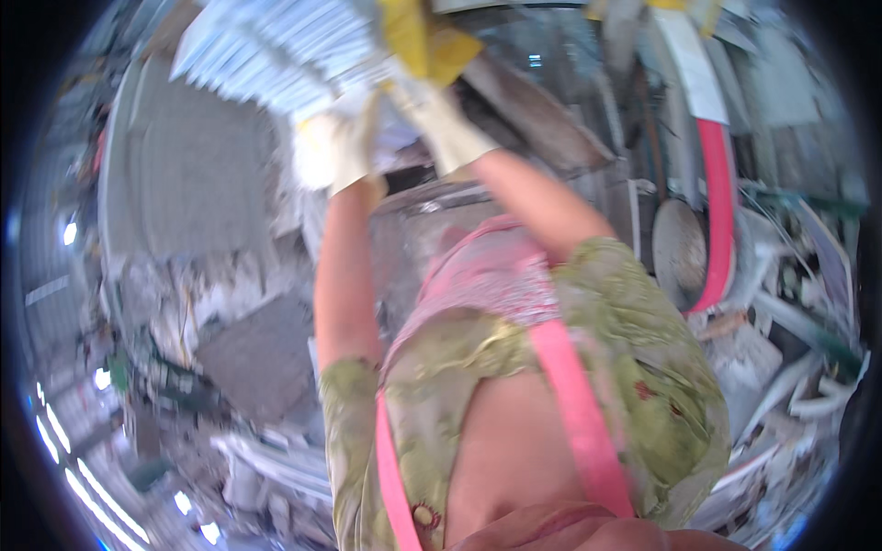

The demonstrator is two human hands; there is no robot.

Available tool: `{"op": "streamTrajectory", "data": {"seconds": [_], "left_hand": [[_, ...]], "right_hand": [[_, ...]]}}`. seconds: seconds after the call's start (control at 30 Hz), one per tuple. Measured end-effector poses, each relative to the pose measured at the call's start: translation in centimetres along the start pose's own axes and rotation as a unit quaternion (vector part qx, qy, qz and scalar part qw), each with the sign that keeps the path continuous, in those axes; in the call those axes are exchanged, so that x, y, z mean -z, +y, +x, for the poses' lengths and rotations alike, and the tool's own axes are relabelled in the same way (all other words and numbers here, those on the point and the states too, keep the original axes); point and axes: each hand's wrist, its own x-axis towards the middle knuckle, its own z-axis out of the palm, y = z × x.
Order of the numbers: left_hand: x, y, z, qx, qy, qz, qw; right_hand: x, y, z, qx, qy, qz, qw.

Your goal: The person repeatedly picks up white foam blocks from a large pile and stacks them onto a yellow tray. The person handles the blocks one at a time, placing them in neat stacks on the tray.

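Observation:
A thick stack of thin pale blue-white sheets or strips [276, 50] fills the top left of the head view, its layered edges smeared by motion. My left hand [338, 142], in a cream glove, is closed at the near edge of this stack. My right hand [436, 119], gloved alike, reaches to the stack's right corner, its fingers closed there and blurred. Just beyond the right hand is a yellow sheet-like piece [423, 41]; whether the hand touches it I cannot tell.
A grey ridged slab or stack [197, 161] stands at the left. A brown board [533, 106] slants to the right of my hands. Farther right a red-and-white curved band [717, 202] runs beside a round dusty disc [680, 243]. Scrap pieces [790, 358] litter the right side.

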Motion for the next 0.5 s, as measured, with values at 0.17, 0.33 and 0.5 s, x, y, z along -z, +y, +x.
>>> {"op": "streamTrajectory", "data": {"seconds": [0.17, 0.33, 0.5], "left_hand": [[-1.3, -0.1, 0.0, -0.071, -0.105, -0.122, 0.984], [-2.5, 0.7, 0.5, -0.03, -0.064, 0.153, 0.986], [-1.8, 0.9, -2.5, 0.017, -0.063, -0.099, 0.993]], "right_hand": [[1.0, 3.3, -0.2, 0.087, -0.035, -0.171, 0.981], [16.2, -1.8, -1.6, 0.232, 0.045, -0.396, 0.887], [37.5, -11.5, -14.4, -0.041, 0.308, -0.59, 0.745]]}}
